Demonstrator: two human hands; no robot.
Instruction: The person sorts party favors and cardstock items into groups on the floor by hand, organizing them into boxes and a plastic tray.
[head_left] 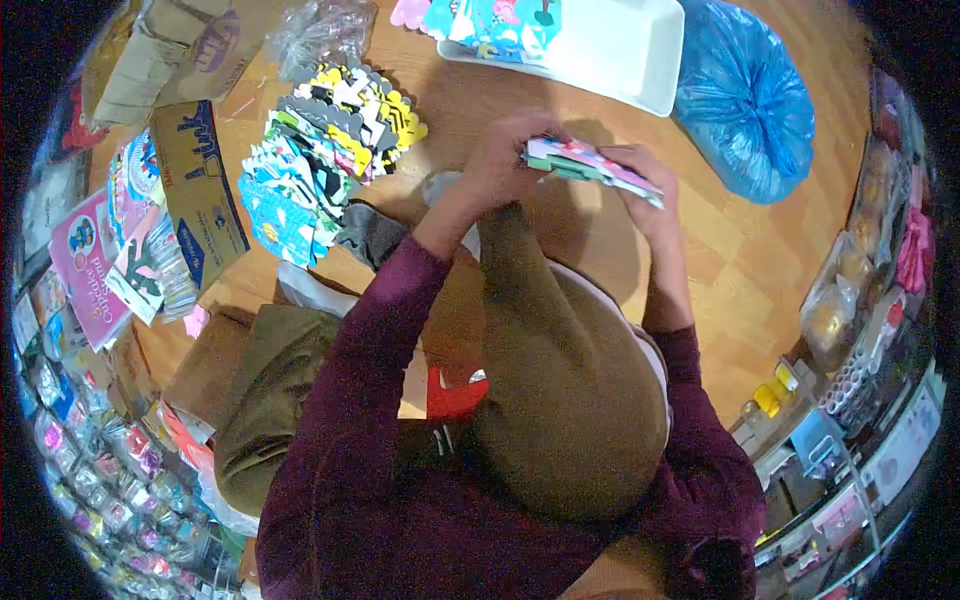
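Cards (590, 168) edge-on between left hand (508, 158) and right hand (646, 193), faces mostly hidden.

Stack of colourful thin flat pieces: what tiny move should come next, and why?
Perhaps gently even up the stack of colourful thin flat pieces: its edges look staggered, and the left hand and right hand hold opposite ends.
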